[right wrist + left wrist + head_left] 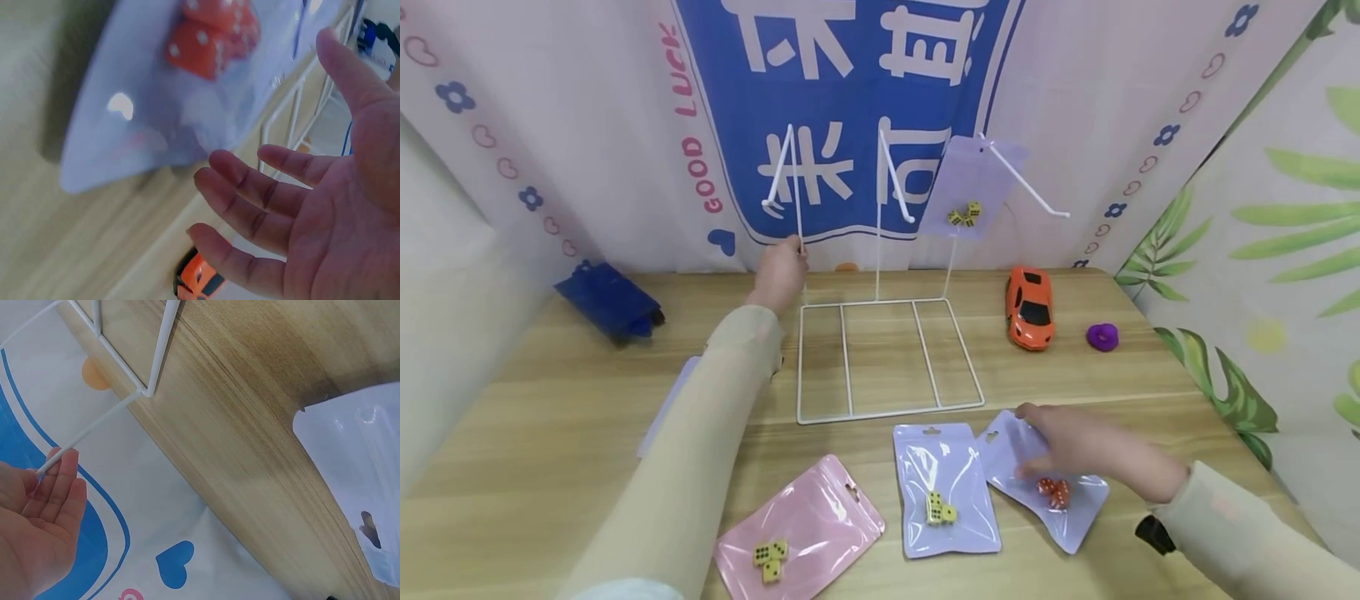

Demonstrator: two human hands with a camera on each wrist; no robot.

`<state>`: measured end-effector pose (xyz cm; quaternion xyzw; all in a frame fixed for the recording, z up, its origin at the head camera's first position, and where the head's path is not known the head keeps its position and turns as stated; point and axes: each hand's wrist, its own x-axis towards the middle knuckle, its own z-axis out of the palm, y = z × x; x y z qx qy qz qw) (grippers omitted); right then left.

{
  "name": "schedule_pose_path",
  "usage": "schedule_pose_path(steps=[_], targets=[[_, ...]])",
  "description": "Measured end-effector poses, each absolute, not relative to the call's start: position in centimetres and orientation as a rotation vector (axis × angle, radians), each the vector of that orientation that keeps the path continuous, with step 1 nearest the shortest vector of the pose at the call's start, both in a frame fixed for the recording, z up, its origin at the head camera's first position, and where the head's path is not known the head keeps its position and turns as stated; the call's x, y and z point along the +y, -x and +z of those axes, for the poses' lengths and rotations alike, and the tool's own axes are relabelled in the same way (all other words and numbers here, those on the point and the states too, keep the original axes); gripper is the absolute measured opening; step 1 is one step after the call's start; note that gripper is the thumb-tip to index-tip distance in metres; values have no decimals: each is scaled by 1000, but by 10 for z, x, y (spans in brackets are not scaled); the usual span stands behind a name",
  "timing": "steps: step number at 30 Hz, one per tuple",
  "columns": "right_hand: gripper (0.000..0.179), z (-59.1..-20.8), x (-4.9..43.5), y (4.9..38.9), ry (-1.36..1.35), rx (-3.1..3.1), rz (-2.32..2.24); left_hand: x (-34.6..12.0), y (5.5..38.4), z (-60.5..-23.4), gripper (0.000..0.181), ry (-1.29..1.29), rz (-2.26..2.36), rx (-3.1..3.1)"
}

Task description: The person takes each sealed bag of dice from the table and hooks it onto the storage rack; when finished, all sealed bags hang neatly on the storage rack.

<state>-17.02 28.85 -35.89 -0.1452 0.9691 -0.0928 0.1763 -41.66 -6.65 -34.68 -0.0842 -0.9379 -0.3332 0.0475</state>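
My left hand (781, 271) pinches the left upright (89, 432) of a white wire display rack (891, 413) between thumb and fingertips. Over a light purple zip bag with red dice (1054, 492) is my right hand (1078, 442), its fingers spread and loosely bent. In the right wrist view its fingertips are right by the bag's edge, with nothing gripped. Beside that bag lies another purple bag with yellow dice (946, 475). From the rack's right hook hangs a purple bag with yellow dice (977, 179); the other two hooks are bare.
A pink bag with yellow dice (808, 533) lies at the front. Behind my left forearm, a light purple bag (666, 404) is partly hidden. A dark blue packet (608, 300) sits back left; an orange toy car (1030, 308) and a purple ring-like item (1102, 337) are right.
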Motion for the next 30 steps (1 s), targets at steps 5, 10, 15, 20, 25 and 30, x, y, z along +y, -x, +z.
schedule_pose_path(steps=[5, 10, 15, 20, 25, 30], targets=[[97, -364, 286, 163, 360, 2763, -182, -68, 416, -346, 10, 271, -993, -2852], [101, -368, 288, 161, 341, 2783, -165, -68, 415, -347, 11, 266, -1012, -2850], [102, -373, 293, 165, 283, 2778, -237, -68, 417, -348, 13, 278, -994, -2860], [93, -378, 300, 173, 205, 2781, -454, -68, 417, -347, 13, 278, -990, -2864], [74, -382, 308, 178, 279, 2849, -642, -67, 416, -346, 11, 273, -996, -2865], [64, -381, 311, 181, 265, 2904, -815, -67, 417, -347, 11, 272, -987, -2862]])
